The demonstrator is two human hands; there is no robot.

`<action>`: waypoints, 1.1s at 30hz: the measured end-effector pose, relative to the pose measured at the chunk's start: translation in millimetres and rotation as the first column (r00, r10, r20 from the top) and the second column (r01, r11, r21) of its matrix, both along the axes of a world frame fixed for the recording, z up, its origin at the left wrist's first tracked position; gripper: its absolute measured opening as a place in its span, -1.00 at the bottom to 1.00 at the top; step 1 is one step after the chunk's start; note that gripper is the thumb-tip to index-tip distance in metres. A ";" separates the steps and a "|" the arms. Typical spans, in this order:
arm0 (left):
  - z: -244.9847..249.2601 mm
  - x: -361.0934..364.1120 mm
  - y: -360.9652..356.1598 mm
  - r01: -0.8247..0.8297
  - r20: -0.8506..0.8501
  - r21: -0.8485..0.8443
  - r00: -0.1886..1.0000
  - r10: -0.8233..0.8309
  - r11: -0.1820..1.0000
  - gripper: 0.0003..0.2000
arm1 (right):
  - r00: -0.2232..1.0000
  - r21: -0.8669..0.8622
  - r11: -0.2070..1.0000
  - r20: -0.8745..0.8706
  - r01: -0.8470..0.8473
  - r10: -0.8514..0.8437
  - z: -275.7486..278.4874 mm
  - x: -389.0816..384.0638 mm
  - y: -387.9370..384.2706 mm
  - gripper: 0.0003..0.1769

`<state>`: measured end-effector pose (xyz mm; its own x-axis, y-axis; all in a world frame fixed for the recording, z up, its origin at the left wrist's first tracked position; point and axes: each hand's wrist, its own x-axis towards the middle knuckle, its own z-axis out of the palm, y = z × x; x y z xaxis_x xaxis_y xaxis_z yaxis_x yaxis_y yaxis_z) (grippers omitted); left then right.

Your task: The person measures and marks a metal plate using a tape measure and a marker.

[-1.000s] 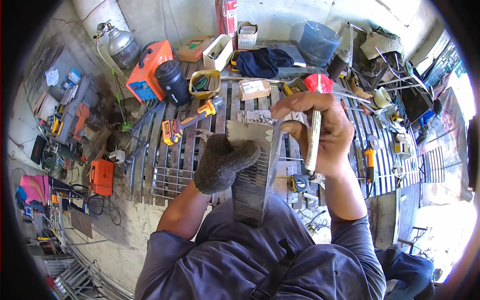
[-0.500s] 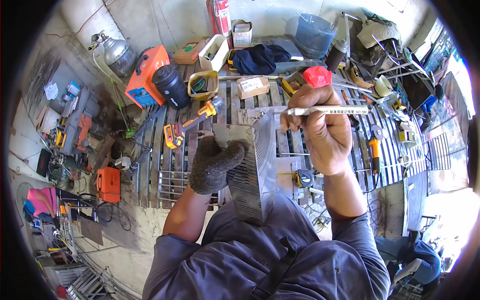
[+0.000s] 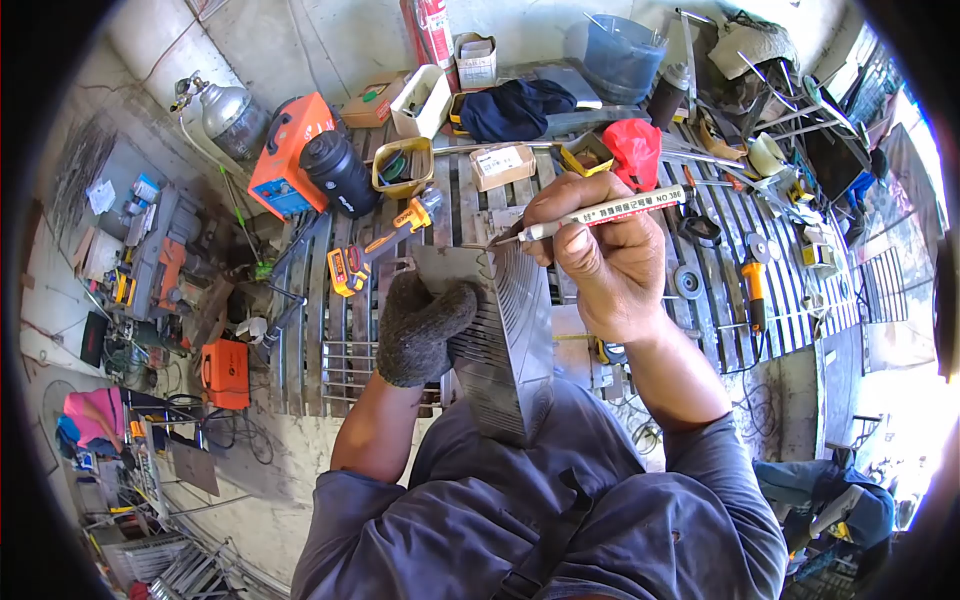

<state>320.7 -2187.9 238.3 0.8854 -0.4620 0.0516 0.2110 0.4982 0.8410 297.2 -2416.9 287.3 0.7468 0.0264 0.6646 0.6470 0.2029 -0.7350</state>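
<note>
My left hand (image 3: 420, 325), in a dark knit glove, grips the left side of a folded sheet-metal piece (image 3: 505, 340) with rows of ribs, which rests against my lap. My bare right hand (image 3: 605, 265) holds a white marker pen (image 3: 600, 215) printed with black text. The pen lies nearly level, its tip pointing left and touching the top edge of the metal piece near a scalloped cut.
A slatted metal workbench (image 3: 330, 300) lies ahead with a yellow clamp meter (image 3: 375, 250), an orange welder (image 3: 285, 160), a black flask (image 3: 335, 170), small boxes, a red cloth (image 3: 635, 150), a tape measure (image 3: 605, 352) and an orange-handled grinder (image 3: 755, 290). A gas cylinder (image 3: 225, 115) stands at the far left.
My right hand turned the pen from upright to level, then lowered it leftward until its tip met the top of the metal piece. My left hand kept its hold.
</note>
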 end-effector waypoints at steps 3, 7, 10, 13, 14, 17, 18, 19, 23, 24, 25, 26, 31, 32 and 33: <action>-2.7 0.0 -0.7 0.003 0.010 -0.036 1.000 -0.003 0.999 -0.67 | 0.999 0.028 0.999 -0.047 -0.021 0.022 0.8 -2.9 1.5 -0.68; -1.6 -0.9 -1.9 0.001 0.006 -0.059 1.000 -0.001 0.998 -0.67 | 0.999 0.039 0.999 -0.029 -0.035 0.036 1.5 -1.5 1.8 -0.68; 1.5 -0.1 -1.2 0.021 0.024 -0.050 1.000 -0.020 0.999 -0.68 | 0.998 0.026 0.999 -0.048 -0.031 0.032 2.3 -2.1 0.6 -0.68; 3.0 0.0 -1.4 0.028 0.031 -0.053 0.999 -0.027 0.998 -0.69 | 0.998 0.055 0.998 -0.046 -0.035 0.037 4.1 -3.1 2.5 -0.70; 3.4 -0.3 -1.6 0.016 0.042 -0.038 0.999 -0.014 0.999 -0.69 | 0.999 0.047 0.998 -0.042 -0.030 0.032 4.3 -2.7 2.3 -0.70; 4.1 -1.3 -3.1 -0.006 0.063 -0.015 0.998 0.007 1.000 -0.70 | 0.999 0.022 1.000 -0.043 -0.022 0.023 4.7 -2.4 0.4 -0.69; 5.7 -1.9 -3.7 -0.004 0.061 -0.021 0.998 0.005 1.000 -0.70 | 0.998 0.014 1.000 -0.049 -0.025 0.025 6.0 -2.9 -0.5 -0.69; 5.9 -1.9 -3.4 -0.001 0.058 -0.023 0.998 0.002 1.000 -0.70 | 0.998 0.007 1.000 -0.056 -0.028 0.028 6.7 -3.0 -0.9 -0.69; 3.1 -0.8 -1.3 0.006 0.048 -0.019 0.999 -0.005 1.000 -0.71 | 0.999 -0.005 1.000 -0.028 -0.018 0.018 6.7 -0.8 -0.3 -0.67; 2.7 -0.5 -1.3 0.004 0.051 -0.016 0.999 -0.003 1.000 -0.71 | 1.000 -0.026 1.000 -0.019 0.003 -0.004 7.4 -0.8 -0.6 -0.66; 2.9 -0.9 -1.6 0.002 0.053 -0.017 0.999 -0.001 1.000 -0.71 | 1.000 -0.046 0.999 -0.011 0.024 -0.025 7.8 -0.9 -0.9 -0.66; 3.1 -1.2 -1.8 0.001 0.056 -0.019 0.998 0.000 1.000 -0.71 | 0.999 -0.070 0.997 0.013 0.043 -0.042 8.3 0.1 -1.8 -0.66; 4.3 -2.4 -3.7 -0.004 0.057 -0.038 0.998 0.006 0.999 -0.72 | 0.997 -0.123 0.990 0.029 0.070 -0.066 11.1 1.7 -6.1 -0.67; 4.7 -2.6 -3.6 -0.006 0.053 -0.038 0.999 0.008 0.999 -0.73 | 0.997 -0.138 0.987 0.029 0.079 -0.076 12.0 1.1 -7.1 -0.67; 6.8 -3.5 -3.4 -0.010 0.045 -0.033 0.999 0.012 0.999 -0.72 | 0.996 -0.154 0.984 0.028 0.088 -0.085 13.0 0.5 -8.4 -0.67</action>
